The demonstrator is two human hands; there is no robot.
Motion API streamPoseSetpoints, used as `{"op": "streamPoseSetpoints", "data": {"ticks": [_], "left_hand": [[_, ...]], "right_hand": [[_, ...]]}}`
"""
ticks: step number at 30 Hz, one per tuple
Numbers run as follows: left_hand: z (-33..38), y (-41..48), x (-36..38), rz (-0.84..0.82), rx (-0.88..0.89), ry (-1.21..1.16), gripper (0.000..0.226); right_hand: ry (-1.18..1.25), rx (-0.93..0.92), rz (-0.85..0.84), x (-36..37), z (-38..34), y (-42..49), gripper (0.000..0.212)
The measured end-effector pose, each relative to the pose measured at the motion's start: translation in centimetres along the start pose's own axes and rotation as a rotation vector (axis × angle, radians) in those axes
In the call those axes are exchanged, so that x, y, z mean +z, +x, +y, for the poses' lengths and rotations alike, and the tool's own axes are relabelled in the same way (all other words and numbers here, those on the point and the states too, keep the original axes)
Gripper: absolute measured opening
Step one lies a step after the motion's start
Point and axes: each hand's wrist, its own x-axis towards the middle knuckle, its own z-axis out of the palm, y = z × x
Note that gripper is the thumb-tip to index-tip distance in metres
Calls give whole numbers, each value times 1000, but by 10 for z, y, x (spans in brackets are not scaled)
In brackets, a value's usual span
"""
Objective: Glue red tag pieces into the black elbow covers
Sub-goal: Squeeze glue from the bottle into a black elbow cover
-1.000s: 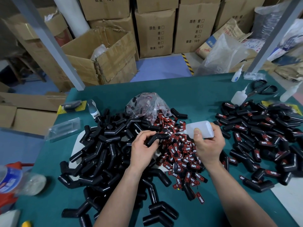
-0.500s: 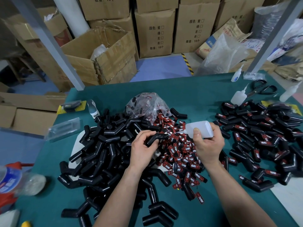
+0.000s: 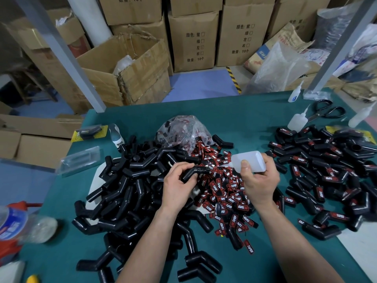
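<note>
My left hand (image 3: 177,185) grips one black elbow cover (image 3: 196,172) above the middle of the table. My right hand (image 3: 258,181) holds a white glue bottle (image 3: 248,161) tipped sideways, its nozzle pointing left at that cover. Below and between the hands lies a heap of red tag pieces (image 3: 226,193) printed TAPER. A big pile of plain black elbow covers (image 3: 126,193) fills the left. On the right lies a pile of covers with red tags on them (image 3: 330,176).
A plastic bag of tags (image 3: 181,131) sits behind the heap on the green table (image 3: 234,119). Scissors (image 3: 326,111) and spare glue bottles (image 3: 297,122) are at the back right. A water bottle (image 3: 18,225) lies at the left edge. Cardboard boxes (image 3: 130,70) stand beyond.
Both hands have stayed almost in place; the glue bottle's nozzle remains aimed at the held cover.
</note>
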Motion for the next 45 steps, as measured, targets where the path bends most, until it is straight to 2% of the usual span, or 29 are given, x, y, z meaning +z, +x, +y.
{"op": "streamPoseSetpoints", "data": {"ticks": [6, 21, 28, 45], "left_hand": [[1, 1, 1, 2, 5, 21, 44], [0, 1, 0, 12, -13, -6, 41], [-1, 1, 0, 6, -7, -3, 40], [0, 1, 0, 15, -35, -1, 38]], "right_hand": [[15, 12, 5, 1, -2, 0, 39], [27, 43, -33, 2, -8, -2, 33], [9, 55, -3, 1, -7, -2, 40], [18, 72, -24, 2, -8, -1, 30]]}}
